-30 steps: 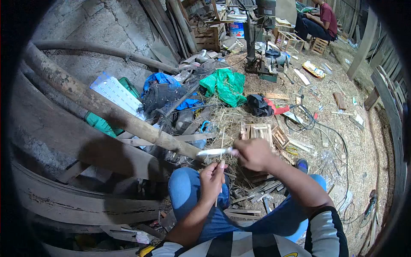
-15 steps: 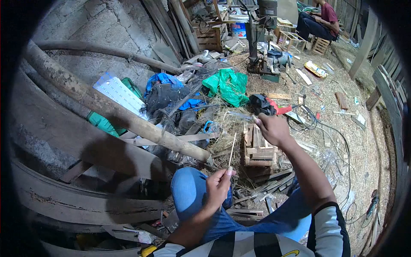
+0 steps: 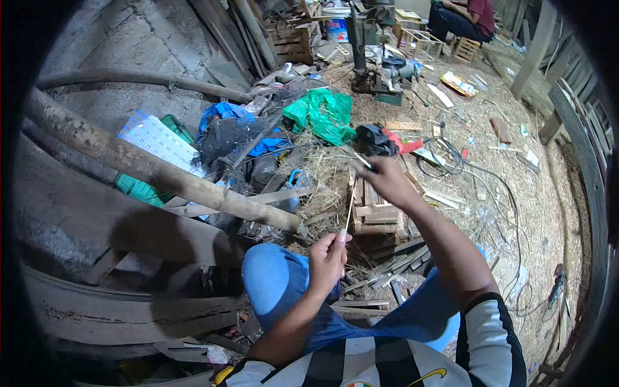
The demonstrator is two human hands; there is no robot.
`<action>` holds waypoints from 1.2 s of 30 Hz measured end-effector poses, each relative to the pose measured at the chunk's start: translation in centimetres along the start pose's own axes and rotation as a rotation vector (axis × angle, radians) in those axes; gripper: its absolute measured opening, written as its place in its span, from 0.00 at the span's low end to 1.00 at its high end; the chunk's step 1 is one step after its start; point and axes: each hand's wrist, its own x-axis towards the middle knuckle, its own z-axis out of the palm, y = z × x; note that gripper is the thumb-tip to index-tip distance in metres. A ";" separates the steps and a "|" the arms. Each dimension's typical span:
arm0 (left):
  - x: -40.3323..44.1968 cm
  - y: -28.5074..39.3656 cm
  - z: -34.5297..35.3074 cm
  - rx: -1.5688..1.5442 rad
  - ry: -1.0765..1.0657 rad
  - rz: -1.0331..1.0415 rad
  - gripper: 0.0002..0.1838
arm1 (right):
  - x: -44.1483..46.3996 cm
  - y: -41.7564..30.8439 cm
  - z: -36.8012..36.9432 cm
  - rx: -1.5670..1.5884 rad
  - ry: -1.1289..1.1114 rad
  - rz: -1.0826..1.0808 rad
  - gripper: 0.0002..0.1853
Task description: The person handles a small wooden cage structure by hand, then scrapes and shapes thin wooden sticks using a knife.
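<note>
My left hand [image 3: 327, 259] is closed around a thin pale stick [image 3: 350, 211], which points up and away from my lap. Farther forward and to the right, my right hand [image 3: 387, 179] is closed on a knife [image 3: 362, 158]; only a short part of the blade shows past the fingers. The upper end of the stick reaches close to the right hand, and whether they touch cannot be made out. Beneath and beyond the right hand stands a wooden crate [image 3: 379, 216] holding wood pieces.
A thick pole [image 3: 155, 169] slants across the left side. Green plastic [image 3: 321, 116] and a black-and-red tool [image 3: 393, 140] lie ahead. Cables [image 3: 500, 184] run along the right. Wood strips [image 3: 400, 264] lie below the crate. Another person [image 3: 461, 19] sits at the back right.
The knife was across the stick, then swung forward and right; now the right hand is lower and nearer the stick's tip. The left hand still holds the stick. The view has shifted slightly.
</note>
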 end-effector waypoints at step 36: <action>16.2 -22.3 13.3 -0.040 0.400 -0.328 0.14 | -2.0 1.0 -7.4 -0.180 0.069 0.086 0.32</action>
